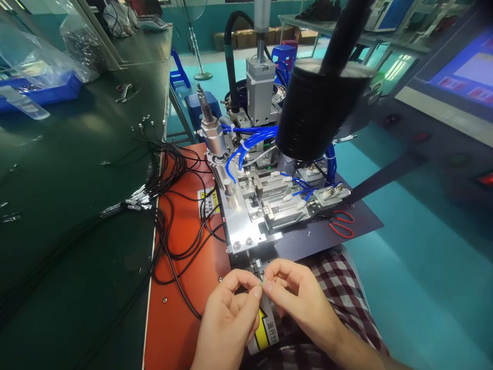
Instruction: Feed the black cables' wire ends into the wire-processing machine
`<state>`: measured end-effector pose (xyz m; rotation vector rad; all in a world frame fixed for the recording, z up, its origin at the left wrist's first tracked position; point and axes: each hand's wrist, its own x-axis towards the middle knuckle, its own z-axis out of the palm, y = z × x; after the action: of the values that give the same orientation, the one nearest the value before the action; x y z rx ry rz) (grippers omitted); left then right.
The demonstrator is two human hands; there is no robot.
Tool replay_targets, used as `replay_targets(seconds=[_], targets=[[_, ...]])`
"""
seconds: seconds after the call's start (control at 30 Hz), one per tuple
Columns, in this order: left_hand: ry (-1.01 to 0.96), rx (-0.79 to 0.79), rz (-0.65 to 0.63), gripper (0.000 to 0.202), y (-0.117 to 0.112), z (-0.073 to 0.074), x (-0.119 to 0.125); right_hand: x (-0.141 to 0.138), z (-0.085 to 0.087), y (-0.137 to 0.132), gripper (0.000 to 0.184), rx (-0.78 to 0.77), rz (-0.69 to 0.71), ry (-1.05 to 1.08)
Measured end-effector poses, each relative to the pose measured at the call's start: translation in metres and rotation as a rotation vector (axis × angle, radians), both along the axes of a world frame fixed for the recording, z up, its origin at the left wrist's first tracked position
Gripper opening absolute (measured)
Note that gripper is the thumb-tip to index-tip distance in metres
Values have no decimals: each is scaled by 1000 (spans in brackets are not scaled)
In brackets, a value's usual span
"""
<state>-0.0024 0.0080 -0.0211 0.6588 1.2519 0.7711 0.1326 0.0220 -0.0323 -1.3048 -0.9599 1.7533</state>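
My left hand [234, 308] and my right hand [295, 295] meet in front of the machine, thumbs and forefingers pinched close together. A thin, pale yellow-green wire end [263, 283] shows between the fingertips; its details are too small to make out. One black cable [185, 298] runs up to my left hand and disappears behind it, so its end is hidden. Just beyond the fingers is the bench machine [241, 226], with its metal plate, small cylinders and blue air tubes. Below the hands a yellow and white label [265, 329] is partly covered.
Black cables with silvery ends [140, 198] lie bundled across the dark green table [88, 149] and orange board [185, 231]. Red-handled scissors [342, 223] rest right of the machine. A black lamp-like cylinder [319, 110] hangs above it. A screen panel [462, 77] stands at right.
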Motion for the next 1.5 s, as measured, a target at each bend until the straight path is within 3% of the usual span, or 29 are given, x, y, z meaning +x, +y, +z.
replay_targets(seconds=[0.33, 0.6, 0.83, 1.1, 1.5], targets=[[1, 0, 18, 36, -3, -4, -1, -3, -5, -1, 28, -88, -40, 167], [10, 12, 1, 36, -2, -4, 0, -2, -5, -3, 23, -79, -37, 147], [-51, -19, 10, 33, 1, 0, -1, 0, -2, -8, 10, 297, -41, -135], [6, -13, -7, 28, 0, -2, -1, -2, -8, -7, 27, -15, -42, 129], [21, 7, -32, 24, 0, -5, -2, 5, 2, -2, 12, 142, 20, -187]])
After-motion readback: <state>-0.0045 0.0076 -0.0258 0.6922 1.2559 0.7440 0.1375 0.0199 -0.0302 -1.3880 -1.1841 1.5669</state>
